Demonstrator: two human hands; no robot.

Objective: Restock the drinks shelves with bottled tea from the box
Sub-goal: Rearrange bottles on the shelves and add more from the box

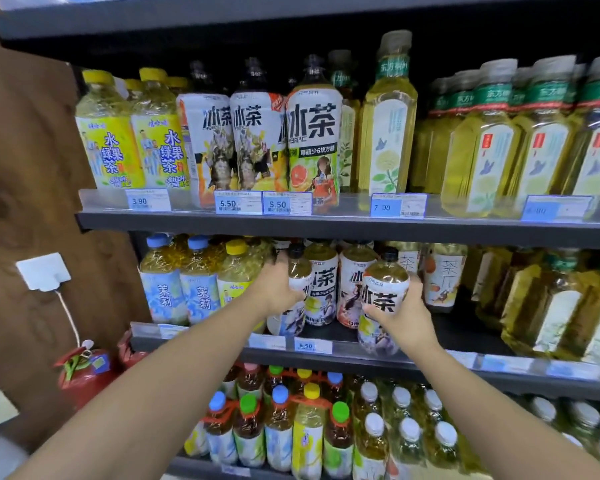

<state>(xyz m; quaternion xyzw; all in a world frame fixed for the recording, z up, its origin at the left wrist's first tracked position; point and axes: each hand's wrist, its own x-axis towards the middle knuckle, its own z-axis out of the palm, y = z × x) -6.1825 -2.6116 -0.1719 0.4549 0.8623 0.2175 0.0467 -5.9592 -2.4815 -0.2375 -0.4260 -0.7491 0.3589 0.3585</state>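
Left of R hand [407, 315] gripping iced tea bottle [383, 292], L hand [278, 289] grips second bottle [298, 271]: best set both upright, labels fwd.

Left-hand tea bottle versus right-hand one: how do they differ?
The left-hand bottle is among the middle shelf's front row; the right-hand bottle is held before that shelf's edge. The left hand covers much of its bottle's label; the right-hand bottle shows large black characters. Both have black caps and pale tea.
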